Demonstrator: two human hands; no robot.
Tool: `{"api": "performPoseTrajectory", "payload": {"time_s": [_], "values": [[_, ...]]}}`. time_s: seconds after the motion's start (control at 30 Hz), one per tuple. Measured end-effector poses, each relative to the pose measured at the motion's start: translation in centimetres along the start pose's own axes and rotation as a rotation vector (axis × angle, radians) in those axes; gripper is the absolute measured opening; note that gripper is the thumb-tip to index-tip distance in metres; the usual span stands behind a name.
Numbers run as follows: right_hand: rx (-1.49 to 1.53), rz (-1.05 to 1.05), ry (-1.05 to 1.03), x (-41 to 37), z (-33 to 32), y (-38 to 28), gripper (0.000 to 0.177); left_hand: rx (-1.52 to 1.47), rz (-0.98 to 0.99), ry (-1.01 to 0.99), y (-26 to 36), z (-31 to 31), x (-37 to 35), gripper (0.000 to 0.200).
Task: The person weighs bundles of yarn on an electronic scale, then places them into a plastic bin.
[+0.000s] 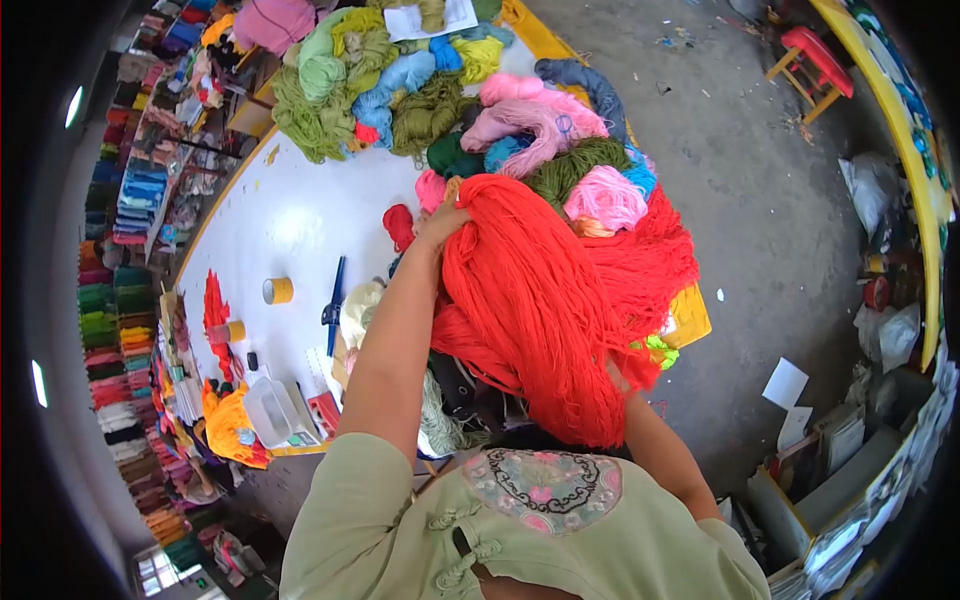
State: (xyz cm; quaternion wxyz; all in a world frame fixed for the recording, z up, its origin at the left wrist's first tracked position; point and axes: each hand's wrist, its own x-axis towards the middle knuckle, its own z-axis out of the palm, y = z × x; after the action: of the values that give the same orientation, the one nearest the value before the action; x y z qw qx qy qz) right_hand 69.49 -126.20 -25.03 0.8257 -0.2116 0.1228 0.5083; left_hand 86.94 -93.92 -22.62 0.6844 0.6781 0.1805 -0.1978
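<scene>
A big hank of bright red yarn [530,310] hangs in front of my body, over the near edge of the white table [300,225]. My left hand [447,222] is closed around its upper left end, with most of the fingers hidden by strands. At the lower right of the hank, my right hand [622,380] grips the yarn, partly buried in it. More loose red yarn [655,255] spreads out behind, beside a pink skein [605,198] and an olive green one [572,170].
Several green and blue skeins [420,110] are heaped at the table's far end. On the left lie a tape roll [278,291], a dark blue tool [333,308] and a clear plastic box [270,411]. A red stool [815,60] stands on the grey floor, and yarn-filled shelves [130,300] line the left wall.
</scene>
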Motion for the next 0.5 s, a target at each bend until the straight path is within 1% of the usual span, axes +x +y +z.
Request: {"api": "performPoseTrajectory", "payload": {"time_s": [0.07,0.17,0.27,0.3,0.33,0.37,0.4,0.43,0.47,0.5], "values": [[0.039,-0.001,0.035,0.0,-0.9,0.6,0.057,-0.057,-0.043,-0.006,1.0,0.3,-0.8,0.070],[0.137,-0.026,0.084,-1.4,-2.0,2.1,0.056,0.019,-0.111,0.012,3.1,-0.1,-2.8,0.076],[0.452,-0.088,0.068,-4.9,-3.6,3.9,0.055,0.366,0.220,0.229,4.7,-1.0,-7.9,0.077],[0.447,-0.123,0.105,-6.1,-3.5,4.1,0.055,0.700,0.500,0.460,2.6,-2.3,-9.7,0.061],[0.030,-0.285,0.338,-7.5,-1.5,3.9,0.052,0.682,0.615,0.473,2.6,-2.5,-13.0,0.054],[-0.409,-0.338,0.646,-9.0,1.1,3.6,0.048,0.671,0.724,0.504,3.3,-2.5,-17.5,0.048],[-0.667,-0.406,0.722,-9.9,-1.8,3.1,0.040,0.673,0.823,0.549,2.7,-2.9,-21.9,0.042],[-0.677,-0.626,0.686,-10.7,-1.4,3.1,0.039,0.626,0.750,0.499,0.6,-3.2,-25.9,0.034],[-0.842,-0.736,1.035,-11.4,2.9,3.3,0.041,0.573,0.674,0.448,-1.8,-3.1,-29.8,0.026],[-0.980,-0.839,0.995,-12.2,5.1,3.3,0.039,0.491,0.607,0.329,-3.7,-2.9,-33.7,0.023]]}}
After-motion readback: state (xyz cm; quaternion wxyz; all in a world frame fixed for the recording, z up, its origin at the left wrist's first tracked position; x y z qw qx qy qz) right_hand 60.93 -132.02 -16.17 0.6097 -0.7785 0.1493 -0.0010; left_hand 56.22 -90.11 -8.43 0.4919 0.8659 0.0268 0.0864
